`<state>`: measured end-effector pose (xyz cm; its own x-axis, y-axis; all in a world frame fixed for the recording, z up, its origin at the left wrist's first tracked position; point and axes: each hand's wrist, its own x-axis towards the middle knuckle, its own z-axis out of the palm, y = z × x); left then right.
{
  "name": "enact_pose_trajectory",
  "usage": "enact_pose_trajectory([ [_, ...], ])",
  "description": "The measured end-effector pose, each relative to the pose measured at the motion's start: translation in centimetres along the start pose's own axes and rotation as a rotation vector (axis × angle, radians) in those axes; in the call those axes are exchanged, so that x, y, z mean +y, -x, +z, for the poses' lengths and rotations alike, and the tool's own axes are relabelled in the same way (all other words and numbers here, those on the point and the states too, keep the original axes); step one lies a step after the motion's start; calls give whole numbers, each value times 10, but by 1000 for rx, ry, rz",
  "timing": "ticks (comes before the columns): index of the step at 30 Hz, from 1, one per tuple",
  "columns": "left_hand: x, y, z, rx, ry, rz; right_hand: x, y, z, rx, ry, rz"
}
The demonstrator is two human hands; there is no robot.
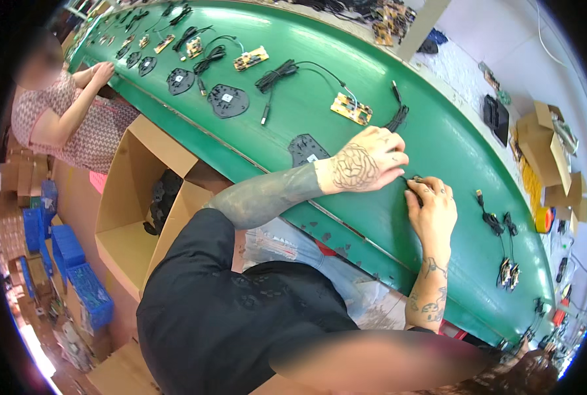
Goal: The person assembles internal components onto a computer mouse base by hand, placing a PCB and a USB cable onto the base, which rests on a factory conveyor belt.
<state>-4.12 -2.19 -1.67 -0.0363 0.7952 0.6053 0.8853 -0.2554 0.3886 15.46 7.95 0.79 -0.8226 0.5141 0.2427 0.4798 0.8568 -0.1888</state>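
My left hand [367,159] reaches over the green conveyor belt with its fingers bent and pressed together; what they hold, if anything, is hidden. Close beside it, my right hand [433,205] pinches a small dark piece [412,179], too covered to name. A bundled black cable [397,117] lies just beyond my left fingers. Partly under my left wrist rests a black plastic cover [305,149] with a small white label. A yellowish circuit board [351,108] with a coiled black cable [277,76] sits farther off to the left.
The green belt [372,72] carries several more covers, boards and cables toward the far left. Two small boards [509,273] with cables lie at right. An open cardboard box [119,230] holding black parts stands at my left. Beyond it a person [70,115] sits by the belt.
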Motion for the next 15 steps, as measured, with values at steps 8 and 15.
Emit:
enact_pose_trajectory([
  [8, -20, 66, -105, -74, -64, -271, 108, 4, -19, -131, 291, 613],
  [15, -21, 124, -114, -226, -91, -309, 37, -30, 1, 196, -85, 68],
])
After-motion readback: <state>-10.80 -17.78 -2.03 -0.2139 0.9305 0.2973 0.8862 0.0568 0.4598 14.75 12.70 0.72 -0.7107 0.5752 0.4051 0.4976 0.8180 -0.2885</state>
